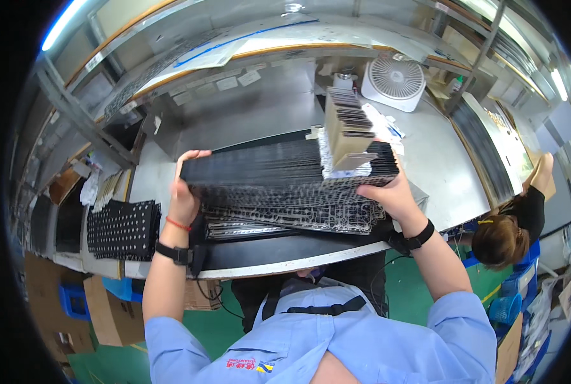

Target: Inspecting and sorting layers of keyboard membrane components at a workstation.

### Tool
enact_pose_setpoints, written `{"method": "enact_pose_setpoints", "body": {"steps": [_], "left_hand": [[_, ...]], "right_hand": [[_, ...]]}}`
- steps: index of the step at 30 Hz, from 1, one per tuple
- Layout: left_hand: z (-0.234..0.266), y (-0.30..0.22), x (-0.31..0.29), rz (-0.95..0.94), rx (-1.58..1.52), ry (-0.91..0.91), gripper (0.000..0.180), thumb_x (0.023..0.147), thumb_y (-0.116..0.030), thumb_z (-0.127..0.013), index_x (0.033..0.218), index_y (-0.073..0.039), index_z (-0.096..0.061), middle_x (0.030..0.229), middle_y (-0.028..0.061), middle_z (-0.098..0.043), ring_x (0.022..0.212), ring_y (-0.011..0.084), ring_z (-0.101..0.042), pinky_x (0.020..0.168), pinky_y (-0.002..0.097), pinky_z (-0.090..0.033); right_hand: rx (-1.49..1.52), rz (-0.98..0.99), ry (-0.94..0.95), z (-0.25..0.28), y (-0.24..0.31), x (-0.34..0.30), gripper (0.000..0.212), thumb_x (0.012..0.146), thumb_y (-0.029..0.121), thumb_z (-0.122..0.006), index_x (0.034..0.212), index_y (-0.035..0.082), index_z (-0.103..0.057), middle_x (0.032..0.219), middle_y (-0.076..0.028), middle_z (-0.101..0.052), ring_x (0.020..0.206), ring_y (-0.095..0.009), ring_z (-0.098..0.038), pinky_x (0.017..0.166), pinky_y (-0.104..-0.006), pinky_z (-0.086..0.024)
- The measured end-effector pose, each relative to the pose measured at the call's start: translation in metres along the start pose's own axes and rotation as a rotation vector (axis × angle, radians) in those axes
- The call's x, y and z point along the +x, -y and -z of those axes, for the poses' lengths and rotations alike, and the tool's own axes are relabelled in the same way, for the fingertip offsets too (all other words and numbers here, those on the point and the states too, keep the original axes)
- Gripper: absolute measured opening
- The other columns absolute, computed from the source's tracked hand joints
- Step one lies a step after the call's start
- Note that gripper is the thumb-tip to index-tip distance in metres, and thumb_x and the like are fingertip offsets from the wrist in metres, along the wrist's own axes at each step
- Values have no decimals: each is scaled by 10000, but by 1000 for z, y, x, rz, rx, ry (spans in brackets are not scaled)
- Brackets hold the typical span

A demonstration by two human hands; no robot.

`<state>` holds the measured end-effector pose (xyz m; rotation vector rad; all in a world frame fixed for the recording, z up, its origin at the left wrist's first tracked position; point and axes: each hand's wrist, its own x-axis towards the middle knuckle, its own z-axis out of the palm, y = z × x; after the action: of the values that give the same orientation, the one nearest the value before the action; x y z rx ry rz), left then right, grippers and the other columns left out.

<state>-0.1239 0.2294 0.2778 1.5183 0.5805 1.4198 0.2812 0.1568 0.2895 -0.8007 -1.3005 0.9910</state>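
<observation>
Writing 1st: red lettering + a small blue/yellow emblem on the chest of the light-blue shirt [279, 358], lower ctr of frame; too small to read reliably. Pale paper labels [226, 83] on the shelf edge, upper ctr-left, text illegible.

Stack of black sheets [253, 169] at ctr of frame, above the desk [433, 173]: long, thin, dark matte, many layers, edges roughly aligned, a bit blurred. Bundle of tan/grey cards [349, 131] sits on its R end, w/ crumpled white material [337, 168] round its base.

L hand [186, 182] grips the stack's L end, fingers bent round it; R hand [394, 192] grips the R end, thumb on the front lower edge, other fingers mostly hidden.

Patterned metal-look plates [298, 219] just below the stack in frame; white fan [394, 80] upper R.
</observation>
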Motion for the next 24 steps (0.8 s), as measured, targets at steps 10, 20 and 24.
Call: {"method": "enact_pose_setpoints", "body": {"steps": [10,20,24], "left_hand": [[90,49,-30,325,234,34,600,832,-289,-742,1308,-35,-481,1278,46,-543,1194,202,-504,1041,359,-387],[56,32,-16,319,163,61,534,817,-159,-741,1288,-33,-525,1264,42,-576,1170,204,-525,1037,358,-376],[46,-1,20,113,396,77,292,845,-146,-683,1091,-15,-595,1025,56,-625,947,220,-575,861,385,-447]], "right_hand": [[-323,68,53,7,4,-1,869,616,90,-893,1319,32,-387,1192,-88,-551,1124,-169,-531,982,-315,-422],[121,-153,39,11,-2,-4,772,633,30,-864,1274,3,-436,1141,-97,-607,1052,-178,-578,945,-312,-447],[-243,97,-49,19,46,-12,661,659,44,-857,1209,-9,-494,1103,-93,-635,1028,-153,-586,903,-298,-469]]}}
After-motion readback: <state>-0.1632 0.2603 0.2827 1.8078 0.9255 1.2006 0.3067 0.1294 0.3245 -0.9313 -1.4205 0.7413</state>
